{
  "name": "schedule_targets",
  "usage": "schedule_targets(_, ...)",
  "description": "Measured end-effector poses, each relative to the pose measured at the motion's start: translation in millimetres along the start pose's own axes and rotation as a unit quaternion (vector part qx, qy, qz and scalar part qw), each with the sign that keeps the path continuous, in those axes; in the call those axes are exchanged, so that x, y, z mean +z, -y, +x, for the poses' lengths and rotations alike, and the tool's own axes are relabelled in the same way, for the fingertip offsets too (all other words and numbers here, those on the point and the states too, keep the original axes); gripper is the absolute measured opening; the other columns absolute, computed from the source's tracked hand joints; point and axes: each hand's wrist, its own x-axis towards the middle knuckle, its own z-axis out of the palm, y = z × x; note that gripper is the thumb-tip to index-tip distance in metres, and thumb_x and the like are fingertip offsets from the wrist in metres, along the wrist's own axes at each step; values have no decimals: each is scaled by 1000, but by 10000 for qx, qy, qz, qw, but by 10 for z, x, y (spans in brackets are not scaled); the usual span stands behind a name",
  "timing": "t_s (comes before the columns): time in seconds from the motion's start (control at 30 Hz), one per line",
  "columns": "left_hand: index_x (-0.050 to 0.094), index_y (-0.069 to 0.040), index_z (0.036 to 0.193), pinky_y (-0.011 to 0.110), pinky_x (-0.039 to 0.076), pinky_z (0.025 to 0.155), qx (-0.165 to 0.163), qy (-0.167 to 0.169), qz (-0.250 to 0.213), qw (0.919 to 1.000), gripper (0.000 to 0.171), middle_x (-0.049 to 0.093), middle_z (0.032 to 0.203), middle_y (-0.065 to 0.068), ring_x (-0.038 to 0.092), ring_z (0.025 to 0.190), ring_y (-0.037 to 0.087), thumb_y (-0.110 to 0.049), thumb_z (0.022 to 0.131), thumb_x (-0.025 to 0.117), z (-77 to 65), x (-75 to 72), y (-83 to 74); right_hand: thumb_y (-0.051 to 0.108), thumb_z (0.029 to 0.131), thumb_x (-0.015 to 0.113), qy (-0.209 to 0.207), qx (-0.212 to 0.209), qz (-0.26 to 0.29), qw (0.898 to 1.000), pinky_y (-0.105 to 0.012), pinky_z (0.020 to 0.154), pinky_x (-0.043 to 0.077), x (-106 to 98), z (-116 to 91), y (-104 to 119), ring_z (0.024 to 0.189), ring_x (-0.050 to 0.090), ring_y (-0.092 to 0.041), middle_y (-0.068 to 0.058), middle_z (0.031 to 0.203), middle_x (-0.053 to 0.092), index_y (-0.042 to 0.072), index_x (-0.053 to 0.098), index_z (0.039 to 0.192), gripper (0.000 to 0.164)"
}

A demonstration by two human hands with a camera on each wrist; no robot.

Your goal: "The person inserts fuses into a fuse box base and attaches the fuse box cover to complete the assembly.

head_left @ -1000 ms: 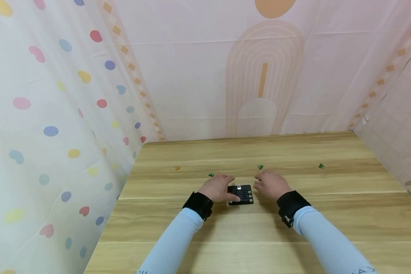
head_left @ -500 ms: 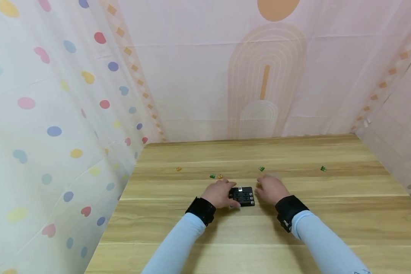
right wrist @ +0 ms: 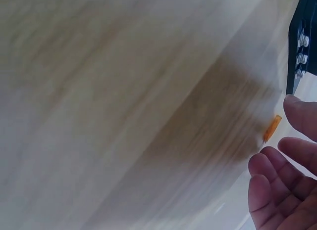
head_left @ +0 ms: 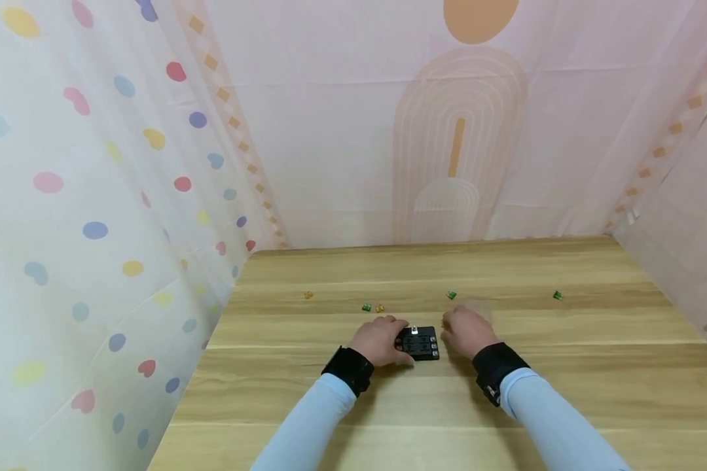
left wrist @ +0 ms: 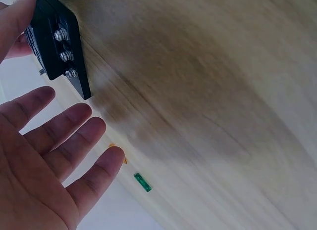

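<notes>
A black fuse block (head_left: pixel 417 343) with metal screw terminals lies on the wooden table. My left hand (head_left: pixel 379 341) spans its left end, thumb at the front corner and index finger at the back. In the left wrist view the other fingers are spread and nearly straight beside the block. Just right of the block, my right hand (head_left: pixel 468 331) reaches down with loosely bent fingers. An orange blade fuse (right wrist: pixel 272 129) shows at the gap between its thumb and index fingertips, which stand apart; the head view hides this fuse behind the hand.
Behind the block lie a green blade fuse (head_left: pixel 451 296), another orange fuse (head_left: pixel 380 308) and a second green fuse (head_left: pixel 366 307). Another green fuse (head_left: pixel 558 295) is far right, and a third orange fuse (head_left: pixel 309 296) far left. A translucent flat piece (head_left: pixel 479 309) lies behind my right hand.
My left thumb has drawn back from over the block to its front left corner. My right hand has lowered beside the block, its fingers bending more, and the translucent piece behind it now shows.
</notes>
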Motion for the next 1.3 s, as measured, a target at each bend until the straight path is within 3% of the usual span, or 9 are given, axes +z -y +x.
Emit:
schedule_targets(0.4,58,-15,139,38,51,91,120,-161,1,9998,77,61,131,8,59,117,24,-55,77,80,-54,-8,2,15,87,76,-174,-19,-317,9993,-34,64,49,83,43,19,72,56,-17,-3,79,58,8,72,85,9)
schedule_targets(0.53,58,-15,138,38,50,92,112,-175,8,9998,76,62,131,8,59,117,24,-54,77,81,-50,-13,-7,11,88,73,-268,30,-384,9989,-35,65,51,80,22,35,75,58,-18,-3,82,60,9,75,91,4)
schedule_targets(1.0,58,-16,139,38,50,94,37,-119,4,9999,76,60,133,8,57,120,25,-54,77,81,-53,-44,-28,-1,87,71,-264,-21,-589,9979,-36,67,52,91,27,-2,77,59,-19,-4,85,62,9,75,96,15)
schedule_targets(1.2,58,-16,139,38,49,94,41,-86,31,10000,77,60,133,8,57,120,24,-55,77,80,-62,-51,-42,8,92,67,-291,76,-586,9978,-34,61,50,106,39,-7,72,57,-17,-3,80,60,7,71,94,4)
schedule_targets(1.3,58,-17,139,38,49,94,31,-93,26,9999,76,60,133,8,57,120,24,-55,77,80,-61,-46,-43,17,93,68,-269,167,-506,9982,-34,58,47,94,26,0,68,53,-17,-2,76,56,9,67,85,11)
